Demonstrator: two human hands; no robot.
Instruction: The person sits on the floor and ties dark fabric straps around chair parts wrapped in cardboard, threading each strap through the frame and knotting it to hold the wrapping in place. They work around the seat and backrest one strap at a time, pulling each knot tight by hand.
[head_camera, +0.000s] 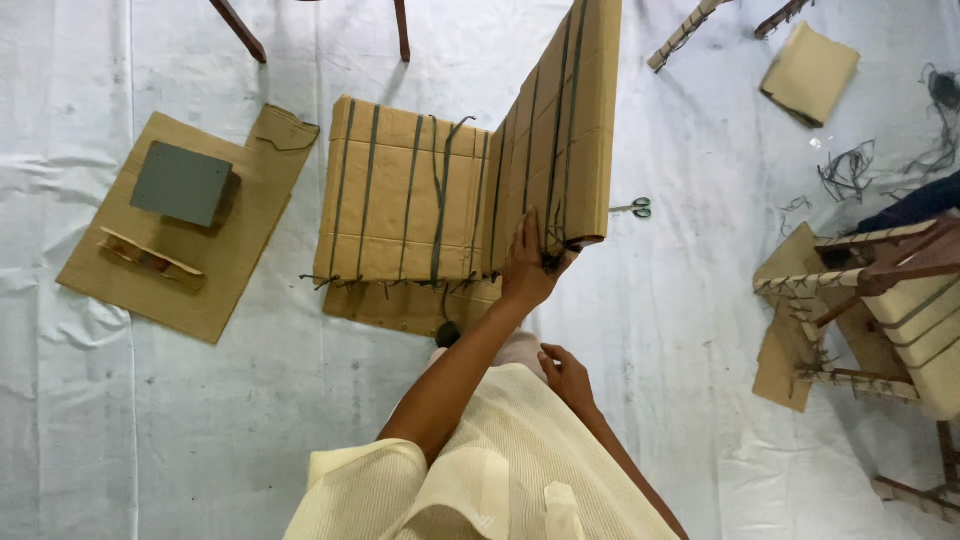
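A cardboard-wrapped chair (470, 180), bound with dark green straps (440, 190), lies on a white floor sheet (700, 330); its seat faces up and its back stands up to the right. My left hand (525, 268) presses on the lower corner where the straps bunch into knots, fingers spread over the cardboard. My right hand (567, 378) rests low on my knee, fingers loosely curled and holding nothing. A pale cream garment (480, 460) covers my lap.
Small scissors (632, 208) lie right of the chair. At left is a flat cardboard sheet (240, 230) with a grey block (182, 183) and a wooden piece (150, 258). Another wrapped chair (880, 310) stands at right, with loose strap scraps (850, 168) and folded cardboard (810, 72) beyond.
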